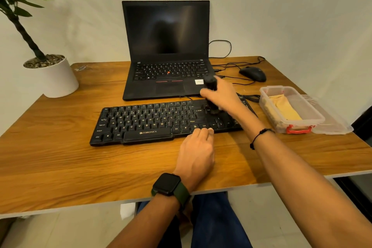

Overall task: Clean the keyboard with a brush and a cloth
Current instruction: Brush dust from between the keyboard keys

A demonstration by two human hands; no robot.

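A black keyboard (145, 123) lies across the middle of the wooden table. My right hand (221, 96) is shut on a black brush (211, 84), held upright, its bristles down on the keys at the keyboard's right part. My left hand (198, 147) rests on the table with its fingertips against the keyboard's front edge near the right Ctrl key. A yellow cloth (285, 109) lies folded inside a clear plastic box (314, 117) at the right.
An open black laptop (167, 50) stands behind the keyboard. A black mouse (252, 73) and cables lie at the back right. The box's lid (334, 121) lies beside it. A potted plant in a white pot (58, 78) stands at the table's left corner.
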